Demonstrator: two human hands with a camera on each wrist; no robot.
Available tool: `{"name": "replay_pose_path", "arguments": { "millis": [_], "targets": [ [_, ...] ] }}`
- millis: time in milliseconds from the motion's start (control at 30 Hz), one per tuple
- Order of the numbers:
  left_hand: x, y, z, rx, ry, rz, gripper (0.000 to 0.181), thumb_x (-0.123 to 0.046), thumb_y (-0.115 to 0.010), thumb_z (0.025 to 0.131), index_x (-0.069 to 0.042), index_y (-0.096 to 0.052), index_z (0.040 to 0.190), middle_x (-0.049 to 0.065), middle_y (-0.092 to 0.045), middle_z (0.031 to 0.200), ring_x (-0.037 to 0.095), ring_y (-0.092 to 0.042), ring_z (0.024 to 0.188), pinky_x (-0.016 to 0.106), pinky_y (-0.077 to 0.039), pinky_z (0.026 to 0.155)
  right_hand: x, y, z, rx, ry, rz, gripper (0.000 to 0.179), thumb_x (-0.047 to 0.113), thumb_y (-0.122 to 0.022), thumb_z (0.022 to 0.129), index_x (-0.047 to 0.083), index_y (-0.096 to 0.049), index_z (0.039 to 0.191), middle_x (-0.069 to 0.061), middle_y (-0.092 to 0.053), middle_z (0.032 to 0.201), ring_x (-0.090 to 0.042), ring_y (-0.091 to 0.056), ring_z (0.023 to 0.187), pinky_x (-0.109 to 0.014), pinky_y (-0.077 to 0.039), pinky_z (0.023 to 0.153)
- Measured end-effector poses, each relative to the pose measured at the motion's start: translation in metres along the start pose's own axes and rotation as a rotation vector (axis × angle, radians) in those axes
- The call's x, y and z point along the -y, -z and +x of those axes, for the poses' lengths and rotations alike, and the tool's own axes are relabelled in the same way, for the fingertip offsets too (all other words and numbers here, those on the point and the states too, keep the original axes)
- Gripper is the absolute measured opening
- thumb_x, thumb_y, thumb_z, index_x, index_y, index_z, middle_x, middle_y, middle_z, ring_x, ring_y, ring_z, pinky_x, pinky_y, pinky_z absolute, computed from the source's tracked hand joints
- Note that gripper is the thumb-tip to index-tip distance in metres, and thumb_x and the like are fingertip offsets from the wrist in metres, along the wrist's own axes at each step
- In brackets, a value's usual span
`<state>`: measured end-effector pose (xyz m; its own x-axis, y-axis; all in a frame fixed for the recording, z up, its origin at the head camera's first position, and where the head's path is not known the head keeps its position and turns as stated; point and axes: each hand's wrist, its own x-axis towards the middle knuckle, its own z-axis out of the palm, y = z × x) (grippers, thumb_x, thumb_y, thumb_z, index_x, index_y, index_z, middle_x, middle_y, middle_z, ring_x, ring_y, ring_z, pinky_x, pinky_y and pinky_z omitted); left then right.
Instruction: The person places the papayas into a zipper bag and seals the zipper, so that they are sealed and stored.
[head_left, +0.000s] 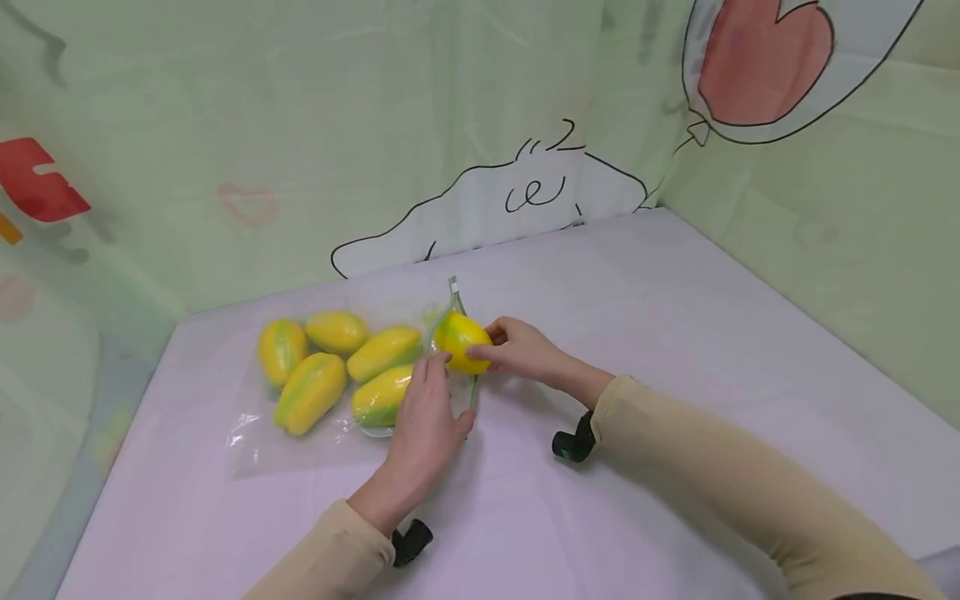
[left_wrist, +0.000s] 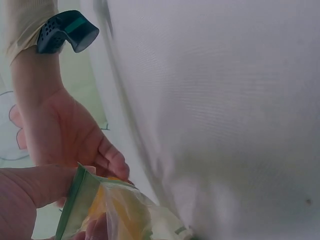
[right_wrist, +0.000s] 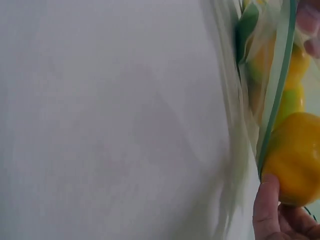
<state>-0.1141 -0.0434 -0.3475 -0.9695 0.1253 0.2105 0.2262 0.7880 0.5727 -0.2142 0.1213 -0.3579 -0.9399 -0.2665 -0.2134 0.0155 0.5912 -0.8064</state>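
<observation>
A clear zip bag (head_left: 247, 450) with a green-edged mouth lies on the table, several yellow-green papayas (head_left: 311, 393) inside it. At its mouth is one more papaya (head_left: 462, 342), which my right hand (head_left: 525, 350) grips from the right with thumb and fingers. The right wrist view shows this papaya (right_wrist: 295, 160) against the green zip edge (right_wrist: 279, 95). My left hand (head_left: 427, 417) holds the bag's mouth near the closest papayas. In the left wrist view its thumb (left_wrist: 45, 185) lies against the green edge, fingertips partly hidden by the plastic.
A pale lilac cloth covers the table (head_left: 675, 333). Light green fabric walls (head_left: 225, 125) with drawings rise behind it and at both sides. Black wrist devices (head_left: 573, 442) hang from both sleeves.
</observation>
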Motion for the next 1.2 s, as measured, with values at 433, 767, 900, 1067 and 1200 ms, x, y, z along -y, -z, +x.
{"name": "replay_pose_path", "arguments": {
  "millis": [433,767,900,1067,1200],
  "targets": [
    [-0.001,-0.002,-0.002,0.000,-0.015,-0.021,0.070,-0.001,-0.085,0.079,0.004,-0.048,0.139,0.019,-0.055,0.126,0.036,-0.061,0.114,0.048,-0.054,0.105,0.021,-0.023,0.000,-0.091,-0.049,-0.073,0.056,0.043,-0.072,0.092,-0.003,-0.061,0.122,-0.014,-0.069,0.103,-0.016,-0.065,0.073,-0.020,-0.052,0.065],
    [-0.001,-0.002,-0.001,-0.018,-0.030,-0.023,0.071,-0.003,-0.086,0.078,0.006,-0.049,0.138,0.020,-0.056,0.125,0.035,-0.061,0.107,0.045,-0.056,0.099,0.006,-0.008,-0.005,0.076,0.240,-0.102,0.038,0.014,-0.061,0.101,0.001,-0.063,0.137,-0.015,-0.072,0.120,-0.017,-0.062,0.086,-0.022,-0.051,0.071],
    [-0.001,0.000,-0.001,-0.046,-0.064,-0.043,0.069,-0.002,-0.086,0.078,0.007,-0.050,0.135,0.020,-0.057,0.121,0.030,-0.061,0.097,0.042,-0.059,0.089,0.000,0.000,-0.007,0.135,0.356,-0.153,0.039,0.002,-0.055,0.101,0.002,-0.063,0.139,-0.017,-0.069,0.116,-0.015,-0.051,0.072,-0.023,-0.044,0.065],
    [-0.003,0.000,-0.001,-0.043,-0.080,-0.065,0.067,-0.001,-0.085,0.078,0.007,-0.051,0.135,0.018,-0.057,0.117,0.023,-0.059,0.086,0.035,-0.058,0.077,-0.005,0.003,-0.007,0.138,0.349,-0.194,0.041,0.001,-0.054,0.100,0.006,-0.063,0.139,-0.016,-0.068,0.119,-0.013,-0.046,0.069,-0.022,-0.041,0.061],
    [-0.006,-0.002,-0.001,0.010,-0.049,-0.060,0.068,-0.003,-0.084,0.080,0.007,-0.049,0.138,0.019,-0.055,0.122,0.023,-0.057,0.086,0.036,-0.057,0.078,-0.008,0.006,-0.008,0.118,0.317,-0.214,0.039,0.003,-0.055,0.101,0.008,-0.065,0.138,-0.012,-0.067,0.111,-0.015,-0.048,0.069,-0.024,-0.043,0.060]
  ]
}}
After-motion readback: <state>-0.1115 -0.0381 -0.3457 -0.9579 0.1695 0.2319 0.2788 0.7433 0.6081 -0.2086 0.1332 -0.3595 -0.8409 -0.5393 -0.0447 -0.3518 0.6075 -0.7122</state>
